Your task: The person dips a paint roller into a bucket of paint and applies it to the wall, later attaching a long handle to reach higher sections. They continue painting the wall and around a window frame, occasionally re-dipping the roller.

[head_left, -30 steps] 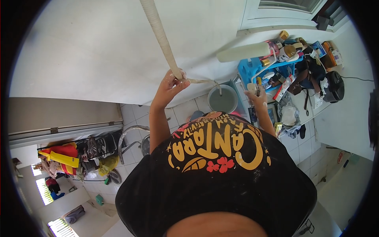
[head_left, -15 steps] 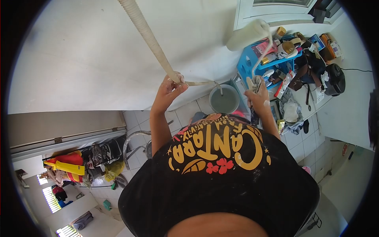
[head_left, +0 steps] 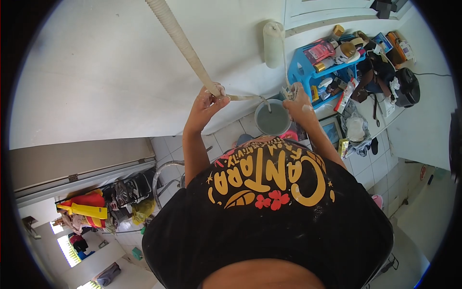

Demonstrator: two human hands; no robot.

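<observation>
White wall (head_left: 120, 72) is right behind the roller (head_left: 273, 44). My right hand (head_left: 296, 98) has its fingers clamped on the roller's handle, and my left hand (head_left: 208, 102) grips the hose (head_left: 180, 38). A careless swing could drip paint past the bucket (head_left: 272, 118) onto the blue shelf (head_left: 308, 67).

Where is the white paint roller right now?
In the head view, the white paint roller is at the white wall, right of centre, beside the blue plastic shelf, above the right hand holding it.
</observation>
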